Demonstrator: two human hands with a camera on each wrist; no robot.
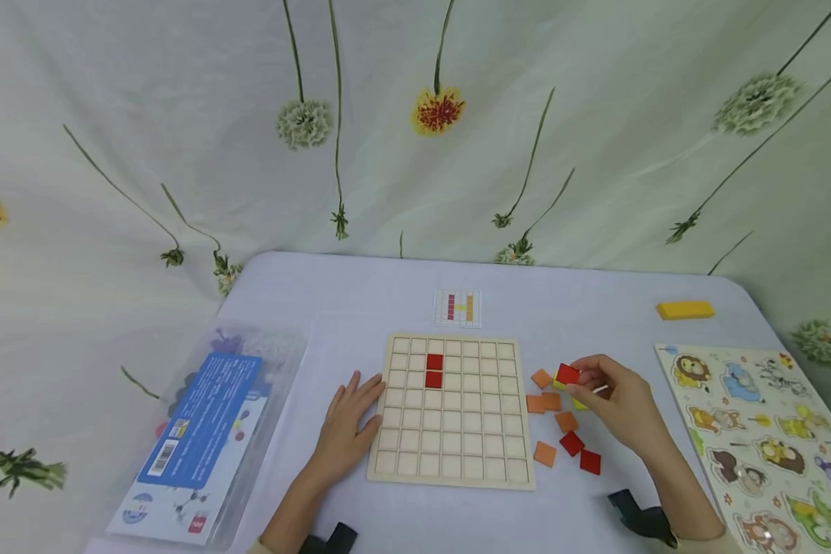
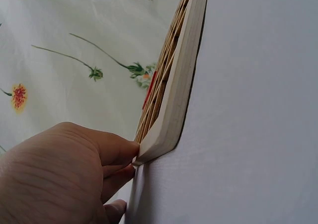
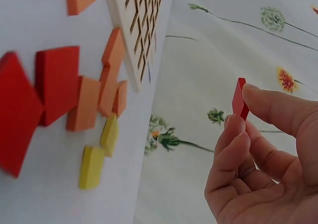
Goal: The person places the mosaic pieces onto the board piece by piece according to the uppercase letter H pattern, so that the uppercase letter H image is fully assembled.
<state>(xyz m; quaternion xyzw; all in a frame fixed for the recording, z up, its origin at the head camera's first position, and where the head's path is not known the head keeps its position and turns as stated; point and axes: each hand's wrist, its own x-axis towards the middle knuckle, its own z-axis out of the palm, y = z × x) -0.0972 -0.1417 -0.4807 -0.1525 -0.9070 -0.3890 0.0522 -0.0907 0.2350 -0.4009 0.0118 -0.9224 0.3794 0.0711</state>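
Between thumb and fingertips my right hand [image 1: 616, 400] pinches a red square tile [image 3: 240, 100], raised over the loose tiles beside the board. The wooden grid board [image 1: 457, 462] lies flat on the table, divided into square cells. Two red tiles [image 1: 434, 370] sit one above the other in its upper left part. My left hand [image 1: 349, 423] rests at the board's left side, fingers extended, with fingertips right at the edge. Below the right hand lie orange tiles [image 1: 544, 454], more red tiles [image 1: 590, 462] and yellow tiles [image 3: 92, 167], the yellow ones partly hidden in the head view.
Behind the board lies a small pattern card [image 1: 458, 308] with coloured squares. A clear case with a blue-and-white booklet [image 1: 201, 431] is at the left. An animal puzzle board [image 1: 755, 438] and a yellow block [image 1: 685, 310] are on the right.
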